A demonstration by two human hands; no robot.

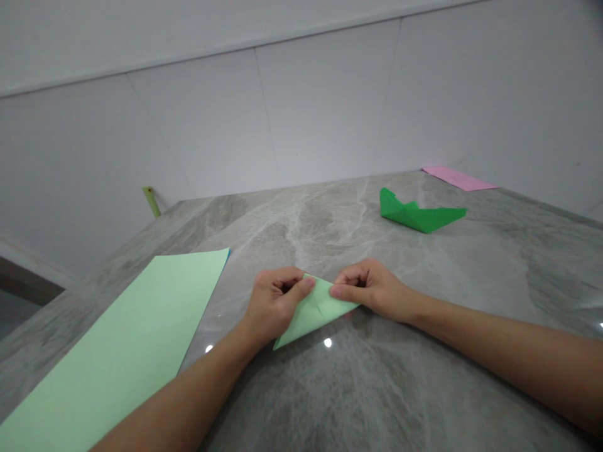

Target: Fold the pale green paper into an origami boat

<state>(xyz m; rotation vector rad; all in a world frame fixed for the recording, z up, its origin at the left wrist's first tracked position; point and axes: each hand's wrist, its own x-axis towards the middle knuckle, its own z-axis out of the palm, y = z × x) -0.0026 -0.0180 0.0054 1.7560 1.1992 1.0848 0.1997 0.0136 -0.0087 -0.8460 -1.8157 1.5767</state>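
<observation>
A small folded piece of light green paper (311, 314) lies on the grey marble table (377, 376) in front of me. My left hand (273, 304) pinches its upper left part, fingers curled with the thumb pressed on the paper. My right hand (370, 289) grips its right corner, fingers closed with the thumb on top. The two thumbs nearly meet over the fold.
A stack of light green paper sheets (127, 351) lies flat at the left. A dark green folded paper boat (417, 213) sits further back on the right. A pink sheet (459, 178) lies at the far right by the white wall. A yellow-green strip (151, 201) leans at the table's far left corner.
</observation>
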